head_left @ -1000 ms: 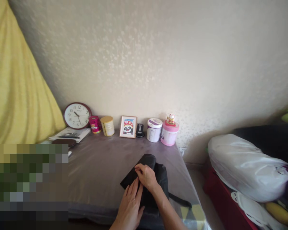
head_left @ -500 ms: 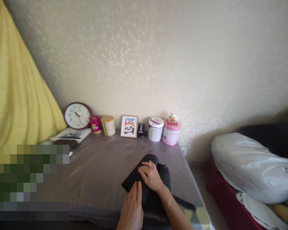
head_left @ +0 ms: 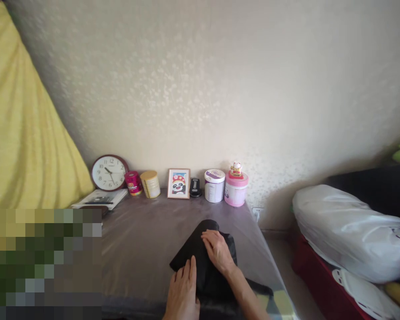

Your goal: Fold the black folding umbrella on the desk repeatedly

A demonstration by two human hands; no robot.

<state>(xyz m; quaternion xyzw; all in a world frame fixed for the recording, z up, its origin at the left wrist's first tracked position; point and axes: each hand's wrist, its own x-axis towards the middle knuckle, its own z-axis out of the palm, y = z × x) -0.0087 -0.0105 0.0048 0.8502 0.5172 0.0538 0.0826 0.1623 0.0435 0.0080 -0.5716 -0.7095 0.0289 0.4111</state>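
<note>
A folded black item of smooth cloth (head_left: pixel 190 249), with a strap trailing to the right, lies on the table's front part. What it is when unfolded I cannot tell. My left hand (head_left: pixel 183 284) lies along its left edge with fingers stretched out, touching the cloth. On top of the fold, near its middle, rests my right hand (head_left: pixel 217 250), fingers bent a little and pressed on the fabric. Neither hand has the cloth wrapped in its fingers.
Along the wall stand a round clock (head_left: pixel 109 173), a magenta tin (head_left: pixel 133 183), a yellow-lidded can (head_left: pixel 150 184), a panda picture (head_left: pixel 178 183), a black object (head_left: pixel 195 187), a purple-white tub (head_left: pixel 214 186) and a pink tub (head_left: pixel 236 190) topped by a figurine. Right: a white bag (head_left: pixel 346 235).
My right hand has slid slightly over the cloth, and its fingers are closer together. My left hand stays at the left edge. The camera view has tilted up a little.
</note>
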